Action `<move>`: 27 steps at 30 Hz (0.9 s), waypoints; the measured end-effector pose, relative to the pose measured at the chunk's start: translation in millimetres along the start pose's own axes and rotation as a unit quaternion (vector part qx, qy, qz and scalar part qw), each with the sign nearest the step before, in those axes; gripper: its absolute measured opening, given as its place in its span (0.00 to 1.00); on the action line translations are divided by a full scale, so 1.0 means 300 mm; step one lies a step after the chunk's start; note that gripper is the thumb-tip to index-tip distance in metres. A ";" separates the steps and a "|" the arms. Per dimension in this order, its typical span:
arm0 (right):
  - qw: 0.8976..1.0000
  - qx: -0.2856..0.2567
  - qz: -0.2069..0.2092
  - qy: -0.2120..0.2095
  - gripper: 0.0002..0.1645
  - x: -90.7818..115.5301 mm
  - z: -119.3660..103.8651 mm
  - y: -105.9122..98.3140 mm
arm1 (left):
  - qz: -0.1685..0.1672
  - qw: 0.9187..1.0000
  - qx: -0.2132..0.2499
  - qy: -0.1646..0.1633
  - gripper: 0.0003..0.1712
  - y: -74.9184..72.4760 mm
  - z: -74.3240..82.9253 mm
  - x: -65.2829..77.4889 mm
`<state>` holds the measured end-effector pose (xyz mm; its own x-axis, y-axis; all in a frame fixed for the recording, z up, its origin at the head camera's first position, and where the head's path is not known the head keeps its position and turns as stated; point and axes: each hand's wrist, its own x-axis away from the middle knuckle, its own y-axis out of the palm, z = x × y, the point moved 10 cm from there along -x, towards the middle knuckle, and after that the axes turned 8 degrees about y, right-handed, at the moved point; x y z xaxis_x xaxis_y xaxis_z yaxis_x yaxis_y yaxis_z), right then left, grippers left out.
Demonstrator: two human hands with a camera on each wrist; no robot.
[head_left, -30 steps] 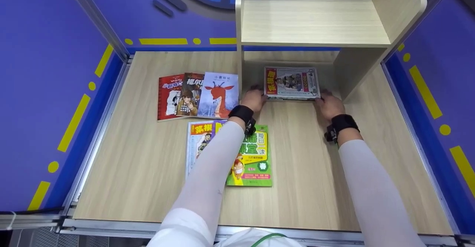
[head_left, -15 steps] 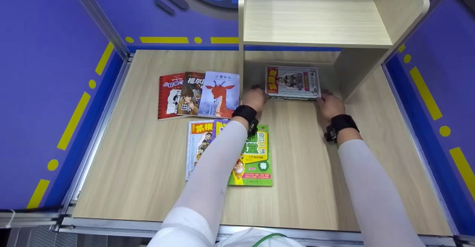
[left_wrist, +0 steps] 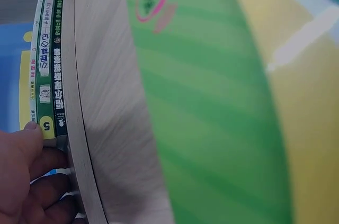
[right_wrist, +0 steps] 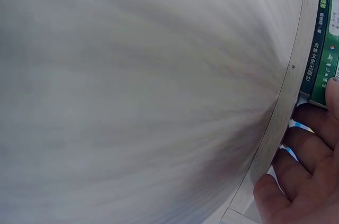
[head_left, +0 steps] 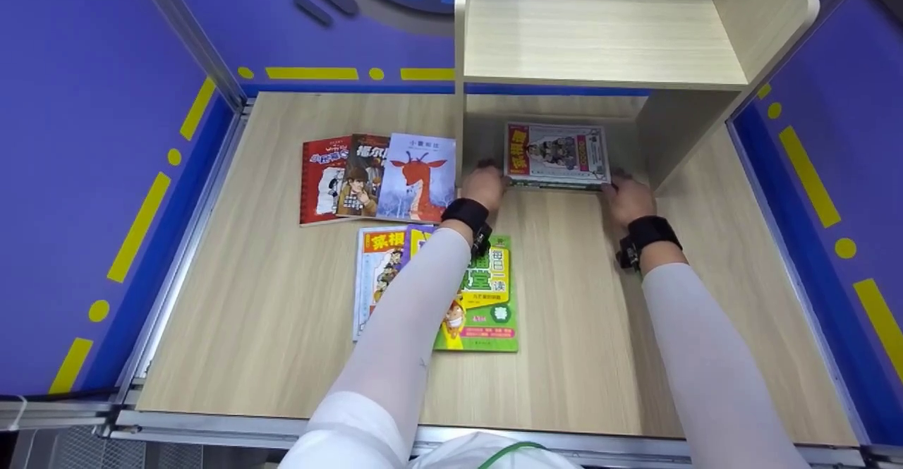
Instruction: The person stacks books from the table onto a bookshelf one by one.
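The left arm (head_left: 402, 321) crosses three books on the desk (head_left: 564, 384), so the purple book (head_left: 421, 235) is almost wholly covered; of the comic (head_left: 377, 268) and the green book (head_left: 494, 314) only some parts remain visible. The top of the shelf (head_left: 603, 35) is cut off. In the left wrist view a cover is very near and blurred, and the right wrist view is mostly blur.

The lower compartment of the shelf contains the stack (head_left: 557, 153), lying flat by the front edge. From above one sees mainly its top cover (three spines, white, green and dark, are visible to the left wrist camera). The left hand (head_left: 484, 187) holds its left end and the right hand (head_left: 630, 199) its right end, with thumbs at the spines and fingers curled; how firmly, I cannot tell.

Left of the shelf, the deer book (head_left: 420, 176) overlaps the brown book (head_left: 361, 190), which overlaps the red book (head_left: 323, 181).
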<state>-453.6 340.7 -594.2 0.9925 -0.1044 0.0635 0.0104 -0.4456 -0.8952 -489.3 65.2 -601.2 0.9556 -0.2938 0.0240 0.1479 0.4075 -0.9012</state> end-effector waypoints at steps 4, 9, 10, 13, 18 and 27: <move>1.000 -0.003 0.002 0.007 0.27 -0.002 0.007 0.004 | 0.005 1.000 -0.005 0.001 0.23 0.000 0.001 0.004; 1.000 0.003 0.008 0.010 0.27 -0.004 0.015 0.006 | 0.001 1.000 -0.020 0.011 0.23 0.010 0.004 0.000; 1.000 0.003 0.009 0.009 0.27 -0.003 0.014 0.005 | -0.002 1.000 -0.022 0.014 0.24 0.012 0.004 -0.002; 1.000 -0.001 0.007 0.007 0.28 -0.003 0.017 0.008 | -0.014 0.999 -0.017 0.024 0.24 0.013 0.004 0.002; 0.999 -0.020 -0.035 0.023 0.32 -0.007 0.049 0.032 | -0.079 0.996 0.014 0.047 0.27 0.037 -0.004 0.007; 0.995 -0.036 -0.061 0.072 0.43 0.032 0.072 0.020 | -0.095 0.991 -0.004 0.097 0.28 0.011 0.024 0.056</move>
<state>-441.4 356.3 -608.6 0.9567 -0.1702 0.2362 0.1147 -0.5253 -0.8432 -471.1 67.9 -600.8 0.8433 -0.5260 0.1103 0.3175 0.3220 -0.8919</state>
